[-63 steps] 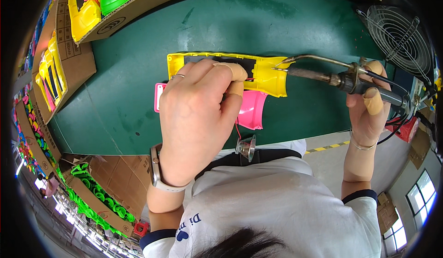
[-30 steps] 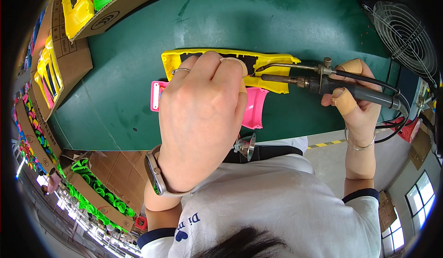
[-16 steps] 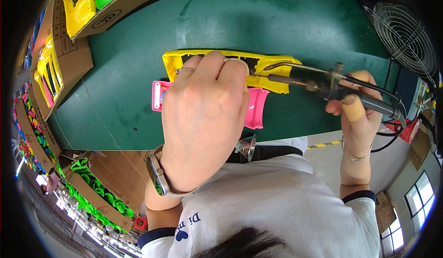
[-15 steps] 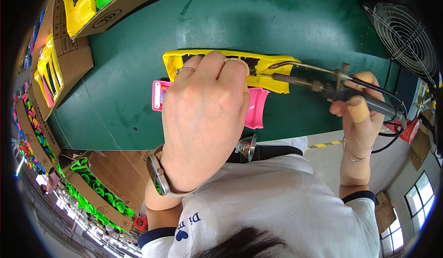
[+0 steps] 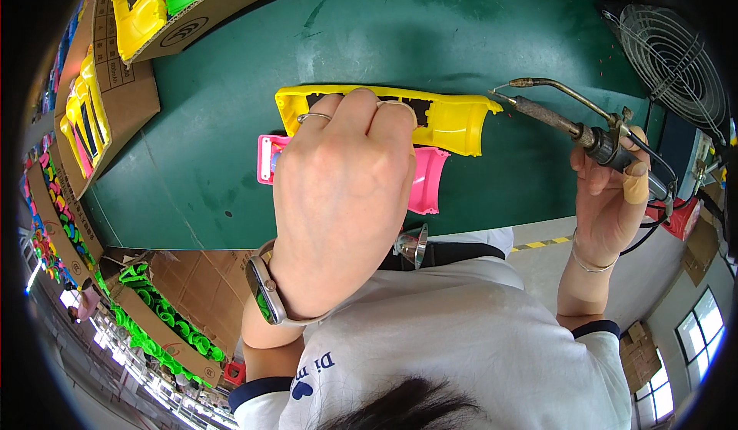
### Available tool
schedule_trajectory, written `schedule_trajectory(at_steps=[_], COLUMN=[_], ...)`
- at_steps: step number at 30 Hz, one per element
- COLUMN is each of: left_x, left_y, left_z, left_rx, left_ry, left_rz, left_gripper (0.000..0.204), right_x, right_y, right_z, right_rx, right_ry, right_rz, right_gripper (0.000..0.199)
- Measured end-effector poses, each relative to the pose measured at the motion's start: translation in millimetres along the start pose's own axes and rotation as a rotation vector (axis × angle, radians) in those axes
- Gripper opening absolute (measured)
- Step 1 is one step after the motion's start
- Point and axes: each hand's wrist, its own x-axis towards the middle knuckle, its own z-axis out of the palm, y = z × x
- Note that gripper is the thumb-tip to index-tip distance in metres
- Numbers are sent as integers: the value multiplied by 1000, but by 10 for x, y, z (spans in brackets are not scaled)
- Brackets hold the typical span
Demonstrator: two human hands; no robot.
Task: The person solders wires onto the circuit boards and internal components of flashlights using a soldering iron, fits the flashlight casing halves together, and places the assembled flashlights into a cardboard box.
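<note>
Left hand [image 5: 342,199] clamped on yellow shell [image 5: 453,118], long axis 9–3; right hand [image 5: 611,207] grips soldering iron [image 5: 565,118], tip just clear at 3 o'clock.

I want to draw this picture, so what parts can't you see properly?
All from the head view:
- Middle of the yellow plastic piece: the left hand covers it.
- Most of the pink plastic piece: hidden under the same hand.
- Left fingertips: curled out of sight.
- Soldering iron handle: wrapped by the right hand.
- Wire fan: cut off by the picture's rim.
- Cardboard box contents: bent and small near the edge.
</note>
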Motion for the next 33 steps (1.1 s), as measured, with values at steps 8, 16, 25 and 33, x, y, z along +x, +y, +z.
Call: schedule_trajectory(at_steps=[8, 16, 25, 33], left_x=[-10, -378, -605, -216], left_y=[-52, -482, -395, -357], left_z=[-73, -369, -88, -179], left_rx=[-95, 21, 158, -42], left_ry=[-32, 116, 59, -94], left_rz=[17, 542, 687, 548], left_gripper=[12, 26, 28, 27], right_x=[16, -48, -80, -96], right_y=[-1, -22, -6, -21], right_z=[18, -4, 132, 97], right_rx=[6, 40, 17, 40], right_ry=[-26, 22, 35, 10], right_rz=[-6, -17, -26, -28], right_gripper=[32, 32, 33, 31])
